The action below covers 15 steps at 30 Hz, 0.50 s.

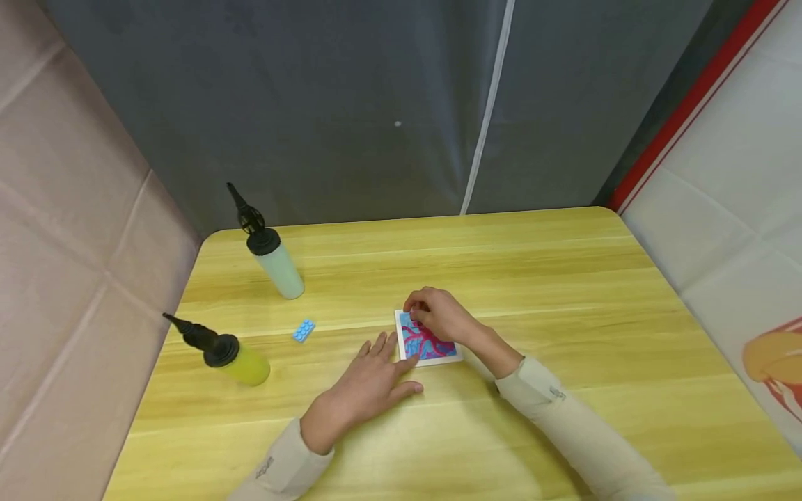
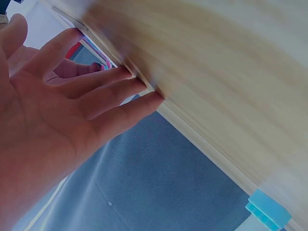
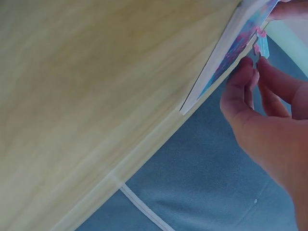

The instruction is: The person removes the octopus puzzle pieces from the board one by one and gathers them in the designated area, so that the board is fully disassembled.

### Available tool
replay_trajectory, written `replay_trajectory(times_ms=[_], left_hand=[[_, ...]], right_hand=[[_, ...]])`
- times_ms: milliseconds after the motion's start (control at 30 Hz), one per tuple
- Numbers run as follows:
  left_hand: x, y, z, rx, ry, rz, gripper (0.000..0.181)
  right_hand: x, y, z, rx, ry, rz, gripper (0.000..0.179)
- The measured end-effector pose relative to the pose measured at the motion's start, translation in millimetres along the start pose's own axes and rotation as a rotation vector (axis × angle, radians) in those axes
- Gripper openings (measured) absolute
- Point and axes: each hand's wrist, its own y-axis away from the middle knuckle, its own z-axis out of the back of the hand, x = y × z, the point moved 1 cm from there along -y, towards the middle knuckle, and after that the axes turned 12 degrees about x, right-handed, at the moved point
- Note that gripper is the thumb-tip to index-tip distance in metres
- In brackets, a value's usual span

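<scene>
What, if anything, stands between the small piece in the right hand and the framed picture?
Nothing visible: the right hand holds the small piece over the framed picture. The left hand lies at its left edge, not between.

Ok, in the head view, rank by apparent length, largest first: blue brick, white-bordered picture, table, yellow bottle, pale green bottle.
1. Table
2. Pale green bottle and yellow bottle: look alike, so unranked
3. White-bordered picture
4. Blue brick
</scene>
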Motion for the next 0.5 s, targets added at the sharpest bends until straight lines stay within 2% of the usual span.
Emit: replay_trajectory(times_ms=[267,500], left_hand=[[-0.3,0.2,0.8,-0.001,0.000,-0.005,0.058],[-0.4,0.6,0.3,-0.006,0.007,-0.013,0.058]], right_hand=[[-4.6,0.0,1.2,-0.020,-0.078,0.009,0.012],[-6.5,1.5,5.2,-0.035,-0.098,0.008,0.012]])
